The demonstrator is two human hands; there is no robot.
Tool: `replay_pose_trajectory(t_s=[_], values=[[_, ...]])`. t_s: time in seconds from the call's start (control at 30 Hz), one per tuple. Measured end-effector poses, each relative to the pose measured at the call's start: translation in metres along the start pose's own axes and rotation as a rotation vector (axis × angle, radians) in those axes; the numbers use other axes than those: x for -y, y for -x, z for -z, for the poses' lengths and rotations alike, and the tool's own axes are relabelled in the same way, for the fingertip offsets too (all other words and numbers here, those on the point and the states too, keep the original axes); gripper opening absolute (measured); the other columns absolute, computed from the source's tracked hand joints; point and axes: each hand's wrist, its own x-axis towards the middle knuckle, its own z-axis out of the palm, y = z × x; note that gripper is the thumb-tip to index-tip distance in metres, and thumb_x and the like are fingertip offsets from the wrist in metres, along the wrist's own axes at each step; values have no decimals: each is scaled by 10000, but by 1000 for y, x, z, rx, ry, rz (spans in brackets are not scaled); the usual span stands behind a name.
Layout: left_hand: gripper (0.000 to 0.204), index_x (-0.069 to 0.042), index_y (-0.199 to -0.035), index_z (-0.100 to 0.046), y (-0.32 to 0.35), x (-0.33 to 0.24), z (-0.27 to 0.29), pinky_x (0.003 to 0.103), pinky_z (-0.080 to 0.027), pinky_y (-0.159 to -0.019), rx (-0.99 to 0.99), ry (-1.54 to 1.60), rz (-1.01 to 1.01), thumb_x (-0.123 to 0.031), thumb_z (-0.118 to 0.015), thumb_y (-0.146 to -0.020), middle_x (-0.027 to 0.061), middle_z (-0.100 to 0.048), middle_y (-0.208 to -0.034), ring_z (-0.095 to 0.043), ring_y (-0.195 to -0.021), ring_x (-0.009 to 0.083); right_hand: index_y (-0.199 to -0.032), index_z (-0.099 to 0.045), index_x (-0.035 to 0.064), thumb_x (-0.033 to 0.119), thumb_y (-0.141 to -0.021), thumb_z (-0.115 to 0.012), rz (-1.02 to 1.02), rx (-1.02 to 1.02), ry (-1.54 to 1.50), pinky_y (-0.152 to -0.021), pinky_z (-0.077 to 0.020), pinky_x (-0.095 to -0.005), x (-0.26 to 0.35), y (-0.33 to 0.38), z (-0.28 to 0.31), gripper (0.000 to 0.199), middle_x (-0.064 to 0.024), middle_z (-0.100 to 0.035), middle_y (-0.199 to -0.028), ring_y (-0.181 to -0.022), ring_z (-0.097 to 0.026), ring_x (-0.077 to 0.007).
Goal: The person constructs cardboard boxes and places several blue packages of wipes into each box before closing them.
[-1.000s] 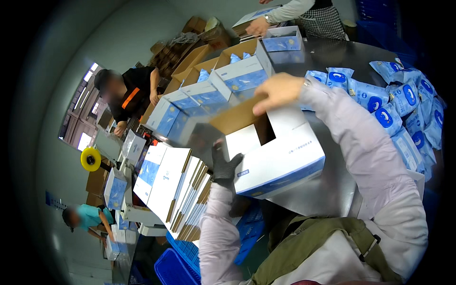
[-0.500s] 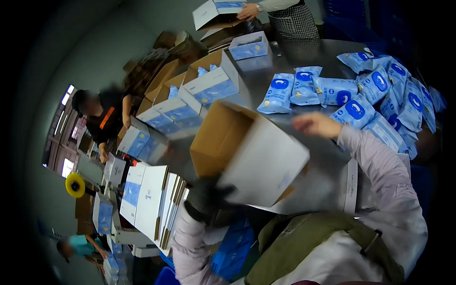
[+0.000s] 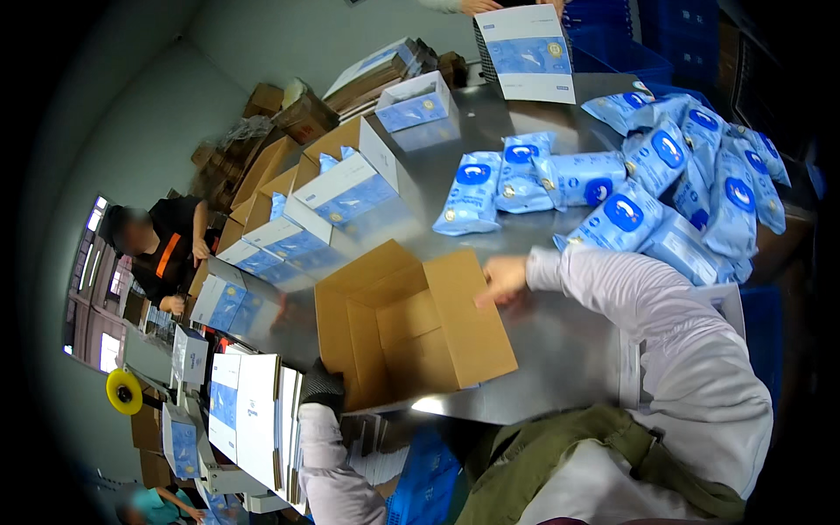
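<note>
An open cardboard box [image 3: 411, 337], brown inside, rests in front of me on the metal table, its opening facing up toward me. My left hand [image 3: 323, 386], in a dark glove, grips the box's near left corner; some of its fingers are hidden. At the right flap, my bare right hand [image 3: 505, 280] has its fingers curled at the edge, the thumb against the brown side. Beyond it lie several light blue soft packs [image 3: 472, 194], with more heaped in a pile [image 3: 691, 166] to the right.
Several boxes [image 3: 346, 188] with packs inside stand along the left of the metal table [image 3: 437, 262]. Flat cartons [image 3: 254, 411] are stacked at near left. A small box [image 3: 416, 103] sits farther back. One person holds a white-blue box [image 3: 528, 54]; another person [image 3: 166, 249] works at left.
The box has turned from its side to opening-up and settled lower. My right hand has come from the air to its flap. The far person's box has moved right and turned upright.
</note>
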Motion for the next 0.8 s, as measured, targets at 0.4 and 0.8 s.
replay_pose_trajectory(t_s=[0.4,0.8], values=[[410,-64,-1155,-486,22,-52,7,473,-462,-778,-73,-159,192,-174,-565,-768,254,-584,-985,-559,-919,418,-1252,-437,150,123,-406,-721,172,-690,898,-1037,-212,-476,-16,-120,149,893,-154,-450,-1258,-1177,-403,-293],[316,-35,-1033,-522,5,-75,2,442,-437,-824,-121,-134,139,-211,-535,-771,235,-594,-944,-552,-956,378,-1117,-500,-21,105,-552,-655,910,-422,-679,-776,-478,-333,89,34,119,600,-114,-589,-983,-859,-591,-229]])
